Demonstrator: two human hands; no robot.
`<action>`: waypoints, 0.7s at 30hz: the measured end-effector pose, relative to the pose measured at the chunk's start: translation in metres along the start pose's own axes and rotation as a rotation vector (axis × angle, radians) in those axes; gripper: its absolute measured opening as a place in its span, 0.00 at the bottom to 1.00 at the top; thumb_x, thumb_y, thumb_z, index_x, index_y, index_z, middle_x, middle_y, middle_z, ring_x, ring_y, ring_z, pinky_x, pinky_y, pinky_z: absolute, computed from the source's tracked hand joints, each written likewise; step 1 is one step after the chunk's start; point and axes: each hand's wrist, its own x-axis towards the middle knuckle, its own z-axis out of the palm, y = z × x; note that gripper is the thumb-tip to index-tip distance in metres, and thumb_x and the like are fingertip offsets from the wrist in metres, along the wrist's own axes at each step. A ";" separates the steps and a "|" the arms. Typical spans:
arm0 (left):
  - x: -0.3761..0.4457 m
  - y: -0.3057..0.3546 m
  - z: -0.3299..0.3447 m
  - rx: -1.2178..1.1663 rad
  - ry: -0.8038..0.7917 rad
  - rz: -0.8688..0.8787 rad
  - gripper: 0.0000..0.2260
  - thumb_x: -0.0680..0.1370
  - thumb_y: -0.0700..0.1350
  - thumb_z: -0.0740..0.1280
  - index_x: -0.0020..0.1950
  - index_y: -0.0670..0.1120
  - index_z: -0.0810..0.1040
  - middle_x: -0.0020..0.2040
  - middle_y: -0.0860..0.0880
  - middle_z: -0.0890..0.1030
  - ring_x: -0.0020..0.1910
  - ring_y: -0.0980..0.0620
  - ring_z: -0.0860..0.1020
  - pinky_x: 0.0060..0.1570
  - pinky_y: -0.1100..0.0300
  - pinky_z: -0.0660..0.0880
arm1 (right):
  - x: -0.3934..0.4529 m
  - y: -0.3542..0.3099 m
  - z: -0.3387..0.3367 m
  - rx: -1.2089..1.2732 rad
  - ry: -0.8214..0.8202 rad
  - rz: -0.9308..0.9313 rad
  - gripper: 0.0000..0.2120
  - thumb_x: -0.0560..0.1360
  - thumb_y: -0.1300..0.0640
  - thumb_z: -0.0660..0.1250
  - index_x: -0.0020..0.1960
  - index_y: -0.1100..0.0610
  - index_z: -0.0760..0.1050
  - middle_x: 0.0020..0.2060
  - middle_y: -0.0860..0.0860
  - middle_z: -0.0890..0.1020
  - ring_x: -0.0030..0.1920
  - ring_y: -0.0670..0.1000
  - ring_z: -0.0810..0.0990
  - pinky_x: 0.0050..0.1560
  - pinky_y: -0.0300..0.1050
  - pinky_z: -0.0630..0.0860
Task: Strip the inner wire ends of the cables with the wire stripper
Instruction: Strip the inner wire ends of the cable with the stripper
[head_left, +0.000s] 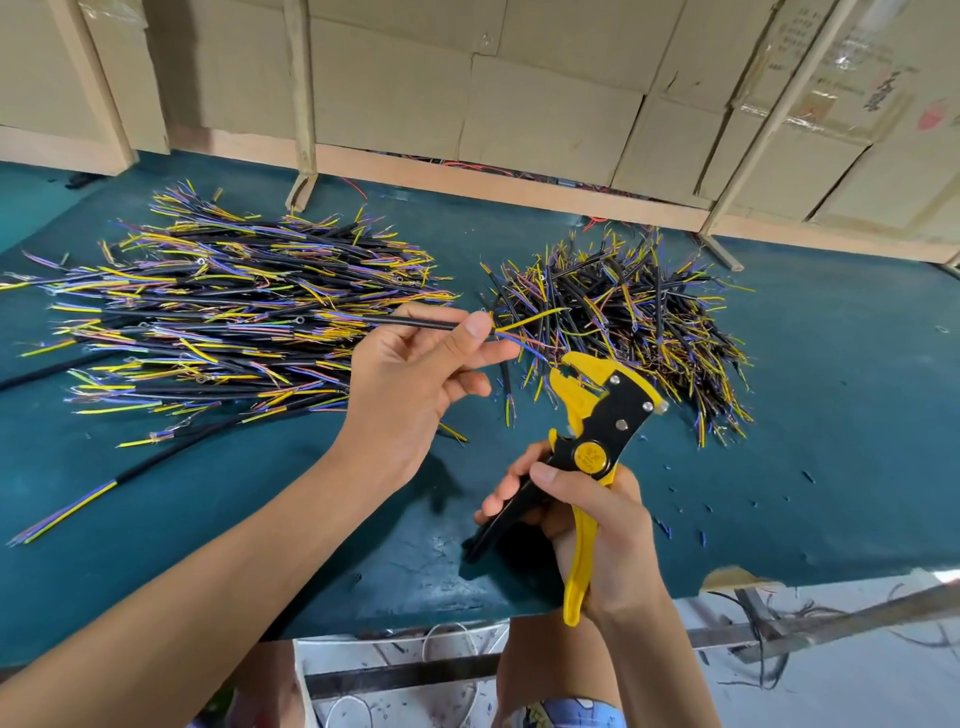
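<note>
- Upper left of the frame: a broad heap of black-sheathed cables with yellow, blue and purple inner wires lies on the teal-covered bench.
- Centre: the left hand pinches one black cable, its long axis running left to right, loose wires fanning rightward.
- Just lower right of those ends, the yellow-and-black wire stripper points up-left at them; the right hand fingers wrap its handles.
- Right: a second, tangled heap.

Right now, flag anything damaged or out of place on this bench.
The green mat is torn at its front edge, baring tan underneath. Insulation bits litter it near the right hand. One cable lies apart between the piles.
</note>
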 end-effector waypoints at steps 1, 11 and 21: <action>0.001 0.000 0.000 -0.008 0.002 0.005 0.05 0.72 0.42 0.73 0.44 0.43 0.79 0.35 0.47 0.83 0.44 0.43 0.86 0.30 0.62 0.76 | 0.000 0.000 0.000 0.010 0.001 -0.003 0.21 0.62 0.57 0.83 0.46 0.67 0.77 0.37 0.64 0.77 0.38 0.64 0.79 0.46 0.62 0.79; 0.002 -0.006 -0.001 0.024 -0.002 0.055 0.09 0.72 0.36 0.75 0.45 0.39 0.76 0.38 0.42 0.81 0.40 0.44 0.84 0.33 0.60 0.74 | -0.001 0.002 -0.003 -0.059 -0.044 -0.034 0.17 0.66 0.55 0.82 0.45 0.64 0.79 0.37 0.63 0.79 0.38 0.63 0.81 0.48 0.62 0.79; -0.001 -0.012 0.000 0.190 -0.032 0.148 0.07 0.74 0.35 0.73 0.45 0.38 0.76 0.36 0.42 0.83 0.36 0.43 0.84 0.34 0.58 0.76 | -0.001 0.001 -0.003 -0.093 -0.031 -0.029 0.14 0.68 0.56 0.80 0.43 0.65 0.79 0.35 0.63 0.79 0.37 0.63 0.81 0.46 0.60 0.79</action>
